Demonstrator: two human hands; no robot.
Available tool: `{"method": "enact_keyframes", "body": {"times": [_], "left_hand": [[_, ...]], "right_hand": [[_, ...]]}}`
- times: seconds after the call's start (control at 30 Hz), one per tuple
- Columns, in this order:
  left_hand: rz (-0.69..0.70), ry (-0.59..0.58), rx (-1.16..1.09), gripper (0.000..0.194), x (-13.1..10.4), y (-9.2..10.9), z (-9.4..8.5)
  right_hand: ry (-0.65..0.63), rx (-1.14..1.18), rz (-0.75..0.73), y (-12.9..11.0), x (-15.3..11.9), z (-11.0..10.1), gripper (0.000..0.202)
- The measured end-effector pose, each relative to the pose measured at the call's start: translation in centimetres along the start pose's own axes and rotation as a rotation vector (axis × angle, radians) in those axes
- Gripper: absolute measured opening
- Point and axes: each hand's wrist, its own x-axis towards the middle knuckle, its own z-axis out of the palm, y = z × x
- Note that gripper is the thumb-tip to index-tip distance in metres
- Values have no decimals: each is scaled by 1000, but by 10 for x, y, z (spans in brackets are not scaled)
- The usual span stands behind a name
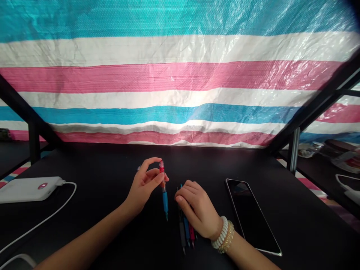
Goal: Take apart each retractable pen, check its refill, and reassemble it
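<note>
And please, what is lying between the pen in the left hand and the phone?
In the head view, the right hand, with bracelets at the wrist, is between the held pen and the phone, partly covering several pens.

So everything was held up by a plain black tabletop (98, 165). Over on the left, a white power-bank-looking box (28, 190) was parked, marked with a reddish oval, and a white cable (56, 211) was plugged into its right end and curved back toward the near left. Around the middle, a few pens (182, 232) were bunched lengthwise, partly covered, with grey, blue and pink grips. To their right, a dark-screened phone (250, 213) was laid face up, slanted.
</note>
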Motion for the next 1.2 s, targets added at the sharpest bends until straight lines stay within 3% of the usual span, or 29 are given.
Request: {"method": "enact_keyframes", "body": {"times": [0.33, 0.7, 1.03, 1.2], "left_hand": [[-37, -23, -28, 34, -1, 1, -4], [-34, -166, -71, 38, -1, 4, -2], [-26, -176, -77, 30, -2, 5, -3], [-12, -198, -139, 35, -1, 4, -4]], "right_hand": [[145, 96, 31, 4, 1, 1, 33], [146, 28, -6, 3, 0, 1, 28], [157, 12, -9, 4, 1, 1, 27], [147, 10, -16, 3, -1, 1, 27]]}}
